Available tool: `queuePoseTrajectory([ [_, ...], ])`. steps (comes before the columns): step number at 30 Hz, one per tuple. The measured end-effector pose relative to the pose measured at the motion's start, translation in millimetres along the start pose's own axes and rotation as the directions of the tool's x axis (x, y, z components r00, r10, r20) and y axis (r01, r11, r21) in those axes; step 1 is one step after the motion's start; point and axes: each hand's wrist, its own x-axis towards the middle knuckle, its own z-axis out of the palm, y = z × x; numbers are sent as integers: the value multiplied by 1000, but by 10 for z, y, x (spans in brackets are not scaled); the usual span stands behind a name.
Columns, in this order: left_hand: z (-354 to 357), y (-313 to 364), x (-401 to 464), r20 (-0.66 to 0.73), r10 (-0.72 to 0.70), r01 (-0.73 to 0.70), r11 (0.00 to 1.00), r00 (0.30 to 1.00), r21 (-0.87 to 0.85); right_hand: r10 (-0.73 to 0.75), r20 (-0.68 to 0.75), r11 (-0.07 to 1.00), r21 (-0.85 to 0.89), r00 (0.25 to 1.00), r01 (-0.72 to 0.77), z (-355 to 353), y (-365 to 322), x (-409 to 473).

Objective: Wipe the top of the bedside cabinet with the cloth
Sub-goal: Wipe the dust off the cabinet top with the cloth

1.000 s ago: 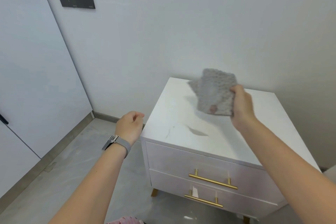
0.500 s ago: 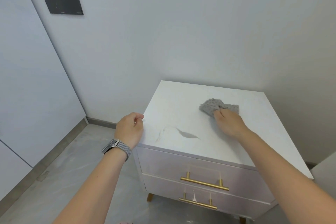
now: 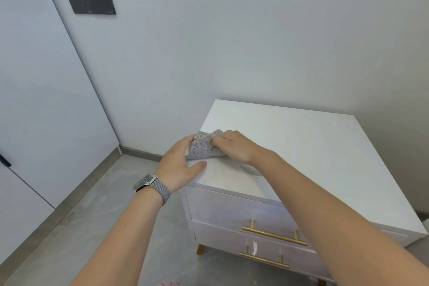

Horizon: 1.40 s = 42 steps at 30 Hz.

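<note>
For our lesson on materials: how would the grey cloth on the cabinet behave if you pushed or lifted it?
The grey cloth is probably floppy: it bunches and folds between the left hand and right hand. It seems light, since one edge lifts off the cabinet top. Its bumpy texture likely grips rather than slides.

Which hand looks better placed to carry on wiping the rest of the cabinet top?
Probably the right hand. It grips the grey cloth from above on the cabinet top, with the unwiped stretch on its own side. The left hand sits open at the left edge, only touching the cloth's side.
</note>
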Motion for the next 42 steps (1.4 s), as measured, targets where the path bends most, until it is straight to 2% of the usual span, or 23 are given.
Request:
queuePoseTrajectory([
  [2,26,17,2,11,9,-9,999,1000,-30,-32,-18,994,101,999,34,3,41,-110],
  [5,53,119,24,-39,15,-17,998,999,-55,-106,-67,984,135,992,114,3,125,-381],
  [7,71,200,33,-189,-36,31,999,981,-29,-105,-189,969,200,976,143,-84,186,-580],
  [10,40,260,50,-441,-154,124,988,884,-97,-20,-355,936,321,935,141,-291,280,-964],
  [12,14,259,53,-503,-130,94,991,854,-96,41,-411,909,394,911,137,-363,317,-1259],
  [14,60,249,45,-437,-93,78,996,895,-52,88,-439,889,439,894,128,-388,326,-1527],
  [16,185,238,11,-293,-142,128,990,946,-65,106,-454,876,464,885,133,-396,319,-1727],
  [19,352,235,-32,-157,-152,144,988,976,-60,136,-497,853,499,857,154,-431,304,-1902],
  [23,417,375,-52,-55,-248,230,947,967,-223,218,-511,852,515,831,93,-449,378,-1916],
  [28,569,719,-177,90,-294,306,878,952,-368,347,-425,912,362,836,-194,-441,653,-1726],
  [30,621,859,-185,115,-296,317,850,948,-421,381,-401,905,347,833,-246,-441,730,-1668],
  [36,824,1097,-153,206,-280,344,832,938,-435,402,-426,894,372,810,-248,-468,862,-1635],
  [42,1012,1304,-89,318,-195,328,832,928,-448,462,-473,853,468,750,-230,-573,1039,-1686],
])
